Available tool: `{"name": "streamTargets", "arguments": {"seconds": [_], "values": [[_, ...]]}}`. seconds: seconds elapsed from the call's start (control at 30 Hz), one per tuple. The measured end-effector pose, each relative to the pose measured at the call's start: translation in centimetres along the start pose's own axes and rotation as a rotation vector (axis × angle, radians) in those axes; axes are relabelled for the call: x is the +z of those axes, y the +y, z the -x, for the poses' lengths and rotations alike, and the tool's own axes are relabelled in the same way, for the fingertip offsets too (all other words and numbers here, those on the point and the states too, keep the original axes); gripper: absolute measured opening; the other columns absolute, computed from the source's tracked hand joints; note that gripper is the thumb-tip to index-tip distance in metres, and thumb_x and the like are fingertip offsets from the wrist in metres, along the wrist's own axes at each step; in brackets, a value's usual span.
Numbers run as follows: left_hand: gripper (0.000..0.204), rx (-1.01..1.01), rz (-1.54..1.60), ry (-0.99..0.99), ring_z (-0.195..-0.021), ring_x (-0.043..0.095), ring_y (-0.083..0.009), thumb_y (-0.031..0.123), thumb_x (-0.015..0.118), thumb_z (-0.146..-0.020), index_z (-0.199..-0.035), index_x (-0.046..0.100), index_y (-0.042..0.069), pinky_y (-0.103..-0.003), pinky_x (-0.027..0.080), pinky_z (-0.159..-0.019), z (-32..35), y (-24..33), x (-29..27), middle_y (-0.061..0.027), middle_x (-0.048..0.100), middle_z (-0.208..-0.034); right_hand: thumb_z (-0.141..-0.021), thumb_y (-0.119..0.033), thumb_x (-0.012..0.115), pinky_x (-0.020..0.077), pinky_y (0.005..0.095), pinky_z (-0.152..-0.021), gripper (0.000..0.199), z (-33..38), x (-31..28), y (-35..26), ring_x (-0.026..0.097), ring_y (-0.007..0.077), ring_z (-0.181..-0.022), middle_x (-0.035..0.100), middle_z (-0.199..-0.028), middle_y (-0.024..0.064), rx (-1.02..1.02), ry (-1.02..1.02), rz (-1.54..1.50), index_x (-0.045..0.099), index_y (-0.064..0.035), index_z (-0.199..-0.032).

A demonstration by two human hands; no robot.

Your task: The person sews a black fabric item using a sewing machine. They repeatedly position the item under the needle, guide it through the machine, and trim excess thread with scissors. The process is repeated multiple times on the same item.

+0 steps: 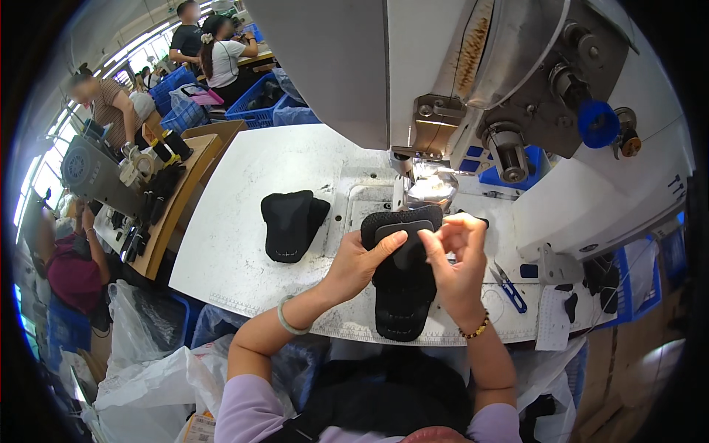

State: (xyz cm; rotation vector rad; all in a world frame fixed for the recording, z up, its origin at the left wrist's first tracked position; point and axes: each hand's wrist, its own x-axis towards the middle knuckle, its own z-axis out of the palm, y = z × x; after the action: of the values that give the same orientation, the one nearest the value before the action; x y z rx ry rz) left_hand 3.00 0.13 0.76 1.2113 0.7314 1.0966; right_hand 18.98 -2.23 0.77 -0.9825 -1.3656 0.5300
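A black padded fabric piece is in front of the sewing machine's needle area, with a smaller smooth dark patch lying on its upper part. My left hand grips the piece from its left side, thumb pressed on the patch. At the upper right edge of the patch, my right hand has its thumb and index finger pinched together; the fingers hide part of the edge. Another black piece lies beneath, near the table's front edge. To the left rest several stacked black pieces with light stitch marks.
The sewing machine overhangs the white table. Blue-handled thread snips and a paper sheet lie at the right. Plastic bags and blue crates hang below the edge. Other people work at the far left and back.
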Motion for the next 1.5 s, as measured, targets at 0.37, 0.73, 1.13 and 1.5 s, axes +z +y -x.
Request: {"name": "streamTargets", "arguments": {"seconds": [0.37, 0.73, 1.13, 1.5], "values": [[0.026, -0.024, 0.296, 0.172, -0.081, 0.062, -0.0113, 0.019, 0.062, -0.090, -0.102, 0.063, -0.004, -0.023, 0.050, -0.070, 0.5, 2.5, 2.5, -0.0073, 0.066, -0.095, -0.077, -0.012, 0.061, 0.0364, 0.0262, -0.072, 0.033, -0.1, -2.9, 2.0, 0.041, 0.0092, -0.078, 0.042, -0.092, -0.0041, -1.079, -0.048, 0.813, 0.064, -0.0260, -0.106], [0.020, -0.002, 0.203, 0.204, -0.075, 0.062, -0.0120, 0.013, 0.056, -0.087, -0.095, 0.063, -0.004, -0.025, 0.050, -0.070, -3.6, 4.0, 0.3, -0.0070, 0.065, -0.090, -0.061, -0.024, 0.072, 0.0334, 0.0292, -0.070, 0.040, -5.4, -1.5, 0.3, 0.047, 0.0140, -0.073, 0.050, -0.085, -0.0033, -0.766, -0.189, 0.607, 0.070, -0.0232, -0.101], [0.019, 0.115, 0.042, 0.216, -0.073, 0.061, -0.0106, 0.011, 0.054, -0.089, -0.097, 0.062, -0.004, -0.023, 0.050, -0.063, -3.3, 4.2, 0.0, -0.0061, 0.063, -0.086, -0.058, -0.013, 0.069, 0.0422, 0.0326, -0.068, 0.046, -4.1, -0.3, -0.4, 0.054, 0.0153, -0.082, 0.054, -0.091, -0.0027, -0.670, -0.154, 0.504, 0.068, -0.0198, -0.103], [0.020, 0.297, -0.129, 0.157, -0.071, 0.046, -0.0044, 0.014, 0.053, -0.092, -0.093, 0.063, -0.003, -0.023, 0.039, -0.063, -6.6, 2.5, 0.3, 0.0027, 0.059, -0.077, -0.060, -0.017, 0.074, 0.0369, 0.0313, -0.063, 0.051, -5.4, -1.6, 1.7, 0.043, 0.0187, -0.071, 0.049, -0.082, 0.0000, -0.582, -0.152, 0.402, 0.068, -0.0235, -0.110]]}}
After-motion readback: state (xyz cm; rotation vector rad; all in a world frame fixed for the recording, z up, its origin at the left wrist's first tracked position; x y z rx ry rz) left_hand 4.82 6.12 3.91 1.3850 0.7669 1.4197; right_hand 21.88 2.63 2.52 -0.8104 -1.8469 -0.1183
